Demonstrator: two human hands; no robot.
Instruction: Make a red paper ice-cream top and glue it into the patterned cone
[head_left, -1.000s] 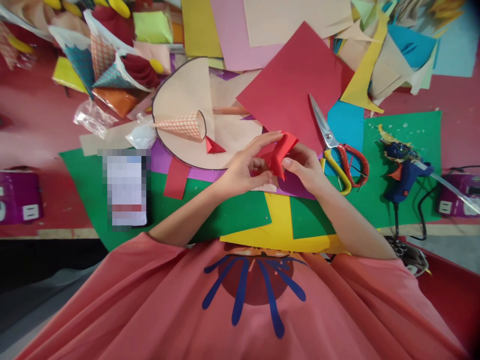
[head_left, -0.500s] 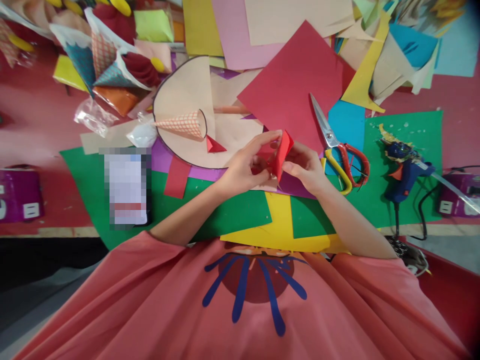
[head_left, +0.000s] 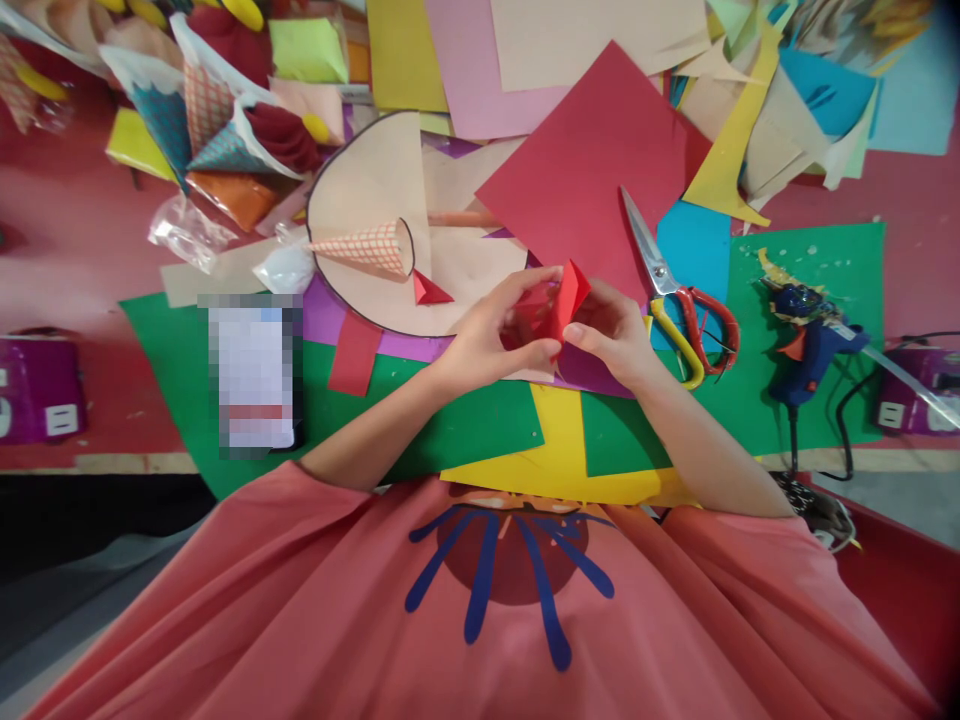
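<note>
The left forearm (head_left: 382,425) slants forward and inward from where I'm watching, the left hand (head_left: 491,335) curved into a C, index finger and thumb reaching rightward. The right forearm (head_left: 697,440) angles in opposite; the right hand (head_left: 619,335) bends its fingers, its thumb (head_left: 589,341) pointing left.

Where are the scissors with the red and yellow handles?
In the head view, the scissors are right of centre, just beyond the right hand, with their blades on the big red paper sheet.
</note>
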